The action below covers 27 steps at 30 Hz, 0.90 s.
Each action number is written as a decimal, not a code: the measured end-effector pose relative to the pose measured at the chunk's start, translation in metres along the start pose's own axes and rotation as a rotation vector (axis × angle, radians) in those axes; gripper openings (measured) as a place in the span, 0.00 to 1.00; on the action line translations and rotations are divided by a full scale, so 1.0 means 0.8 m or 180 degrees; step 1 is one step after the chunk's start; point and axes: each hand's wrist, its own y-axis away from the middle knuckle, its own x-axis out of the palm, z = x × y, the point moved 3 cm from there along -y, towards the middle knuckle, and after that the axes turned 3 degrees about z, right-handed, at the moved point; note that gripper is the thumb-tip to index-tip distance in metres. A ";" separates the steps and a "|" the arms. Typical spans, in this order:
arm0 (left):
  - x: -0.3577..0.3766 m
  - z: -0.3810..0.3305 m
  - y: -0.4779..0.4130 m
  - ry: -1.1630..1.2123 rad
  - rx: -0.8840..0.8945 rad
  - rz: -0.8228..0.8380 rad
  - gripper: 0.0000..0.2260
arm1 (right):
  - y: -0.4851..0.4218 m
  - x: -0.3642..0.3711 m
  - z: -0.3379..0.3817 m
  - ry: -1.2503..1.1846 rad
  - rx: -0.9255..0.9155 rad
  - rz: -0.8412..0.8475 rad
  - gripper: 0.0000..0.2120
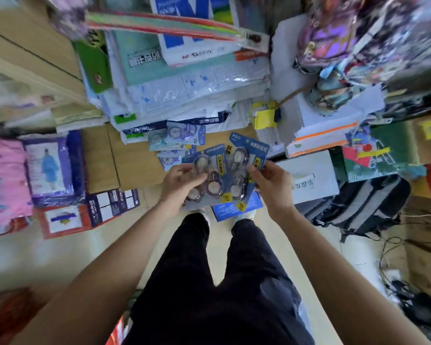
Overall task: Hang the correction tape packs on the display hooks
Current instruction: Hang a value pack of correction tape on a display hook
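Several correction tape packs [224,170], dark blue cards with clear blisters over round tape rolls and small yellow labels, are fanned out and overlapping. The left hand [182,185] and right hand [271,185] grip them at either side. Just beyond, paler blue packs [179,143] lie overlapping on the wooden worktop [135,160].

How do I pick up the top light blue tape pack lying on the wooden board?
Pinch the flat card rim of the top light blue pack at its right edge, coming from the right. The bubble in the middle bulges, and the paper stack crowds its far side; the right edge looks free over the wooden board.
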 end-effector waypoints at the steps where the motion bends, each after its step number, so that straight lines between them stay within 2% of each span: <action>1: -0.013 0.001 0.011 0.0027 0.0120 -0.0183 0.19 | 0.004 0.005 0.007 0.0162 -0.0069 0.0074 0.12; 2: -0.028 0.001 0.023 0.0052 0.0250 -0.0340 0.20 | 0.006 0.010 0.013 0.0304 -0.0152 0.0133 0.14; 5: -0.077 -0.002 0.056 -0.0098 0.0739 -0.0640 0.25 | 0.019 0.031 0.040 0.0615 -0.0394 0.0285 0.14; 7: -0.112 -0.017 0.082 -0.0328 0.1142 -0.0768 0.30 | 0.029 0.049 0.063 0.0794 -0.0586 0.0305 0.18; 9: -0.147 -0.040 0.106 -0.0396 0.1615 -0.0806 0.33 | 0.043 0.074 0.094 0.1178 -0.1042 0.0350 0.23; 12: -0.202 -0.078 0.140 -0.0512 0.2158 -0.0925 0.36 | 0.067 0.116 0.149 0.1579 -0.1701 0.0352 0.25; 14: -0.245 -0.102 0.159 -0.0605 0.2403 -0.1238 0.33 | 0.084 0.147 0.189 0.1549 -0.2048 0.0377 0.23; 18: -0.341 -0.134 0.175 -0.0538 0.2830 -0.1745 0.21 | 0.123 0.222 0.259 0.1640 -0.2579 0.0255 0.21; 20: -0.384 -0.148 0.176 -0.0452 0.3001 -0.1847 0.17 | 0.141 0.258 0.286 0.1679 -0.2744 0.0096 0.22; 24: -0.460 -0.184 0.179 -0.0326 0.3369 -0.1983 0.16 | 0.172 0.315 0.343 0.1701 -0.3019 -0.0325 0.23; 27: -0.501 -0.225 0.188 -0.0192 0.3640 -0.1843 0.15 | 0.193 0.341 0.385 0.1620 -0.3045 -0.0602 0.21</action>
